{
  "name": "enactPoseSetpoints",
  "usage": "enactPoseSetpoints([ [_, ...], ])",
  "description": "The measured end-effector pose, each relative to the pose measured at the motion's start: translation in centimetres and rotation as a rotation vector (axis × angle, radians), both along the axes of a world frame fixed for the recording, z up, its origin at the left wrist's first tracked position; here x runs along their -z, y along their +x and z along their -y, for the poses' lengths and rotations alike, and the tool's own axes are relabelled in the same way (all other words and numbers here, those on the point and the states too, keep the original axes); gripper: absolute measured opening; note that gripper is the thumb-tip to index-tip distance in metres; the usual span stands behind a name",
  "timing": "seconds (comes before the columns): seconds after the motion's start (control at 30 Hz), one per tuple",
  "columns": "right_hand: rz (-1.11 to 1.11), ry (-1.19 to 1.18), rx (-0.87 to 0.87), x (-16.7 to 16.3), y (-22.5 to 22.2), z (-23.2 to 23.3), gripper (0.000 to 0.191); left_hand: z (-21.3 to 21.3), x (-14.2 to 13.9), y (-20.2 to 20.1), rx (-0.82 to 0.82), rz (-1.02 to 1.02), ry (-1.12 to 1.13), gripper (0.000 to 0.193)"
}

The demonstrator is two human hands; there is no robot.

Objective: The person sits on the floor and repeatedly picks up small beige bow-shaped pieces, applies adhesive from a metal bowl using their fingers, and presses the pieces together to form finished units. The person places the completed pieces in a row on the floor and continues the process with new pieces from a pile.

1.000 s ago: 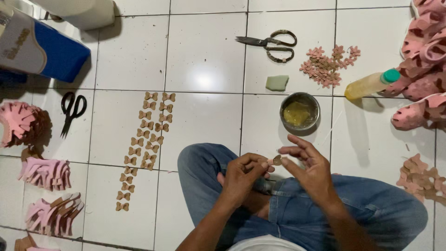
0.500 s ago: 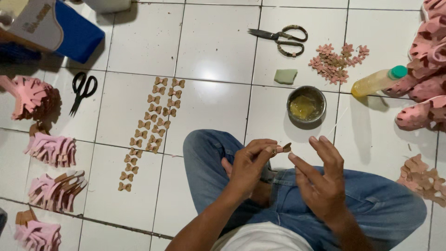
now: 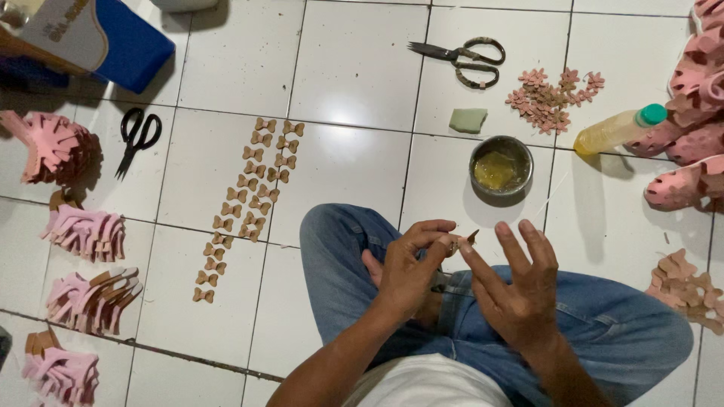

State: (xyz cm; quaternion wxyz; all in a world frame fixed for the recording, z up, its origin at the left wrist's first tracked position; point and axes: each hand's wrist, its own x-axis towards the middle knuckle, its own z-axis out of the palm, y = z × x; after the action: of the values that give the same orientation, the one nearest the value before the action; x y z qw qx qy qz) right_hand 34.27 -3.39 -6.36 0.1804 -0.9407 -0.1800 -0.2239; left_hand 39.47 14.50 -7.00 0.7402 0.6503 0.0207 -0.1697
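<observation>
Fingertips of my left hand [image 3: 411, 264] are pinched shut on a small tan bow-shaped leather piece [image 3: 461, 240], held over my jeans-clad knee [image 3: 339, 241], just below the round steel bowl of yellow glue [image 3: 501, 166]. My right hand [image 3: 520, 290] grips nothing: fingers spread apart, index tip right at the piece, touching or nearly so, can't tell which. Step in hand, as I read it: pinching and shaping the bow's centre, probably with glue on it. Next move calls for a steady squeeze at the middle with both hands close together, and keeping glue off the outer faces. Finished-looking tan bows lie in two neat rows on the white tiled floor [image 3: 354, 68] to my left [image 3: 245, 196], well apart from my hands. Loose pink flower-shaped cutouts [image 3: 554, 98] sit beyond the bowl, with a pale green sponge block [image 3: 467, 120] beside them and a yellow squeeze bottle with a green cap [image 3: 618, 128] to the right. Metal scissors [image 3: 460, 56] lie at top, black-handled scissors [image 3: 137, 136] far left. Stacks of pink shoe-upper pieces [image 3: 83, 230] line the left edge.
</observation>
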Motion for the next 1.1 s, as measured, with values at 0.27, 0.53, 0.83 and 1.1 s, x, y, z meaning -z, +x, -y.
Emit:
enactPoseSetpoints([
  [0.27, -0.020, 0.122, 0.015, -0.3, 0.2, -0.1, 0.049, 0.1, 0.1, 0.1, -0.018, 0.028, -0.024, 0.024],
  [0.53, -0.184, 0.486, 0.077, -1.1, 1.4, -0.8, 0.047, -0.5, 0.3, 1.1, -0.022, -0.045, -0.096, 0.028],
  [0.83, -0.719, 1.414, 0.143, -0.2, 3.9, -0.7, 0.067, -1.4, -2.0, 0.9, 0.126, -0.059, -0.231, 0.032],
  [1.1, -0.185, 0.413, 0.048, -2.1, 2.0, -1.3, 0.042, -1.4, -2.1, 1.9, 0.083, -0.110, -0.102, 0.033],
])
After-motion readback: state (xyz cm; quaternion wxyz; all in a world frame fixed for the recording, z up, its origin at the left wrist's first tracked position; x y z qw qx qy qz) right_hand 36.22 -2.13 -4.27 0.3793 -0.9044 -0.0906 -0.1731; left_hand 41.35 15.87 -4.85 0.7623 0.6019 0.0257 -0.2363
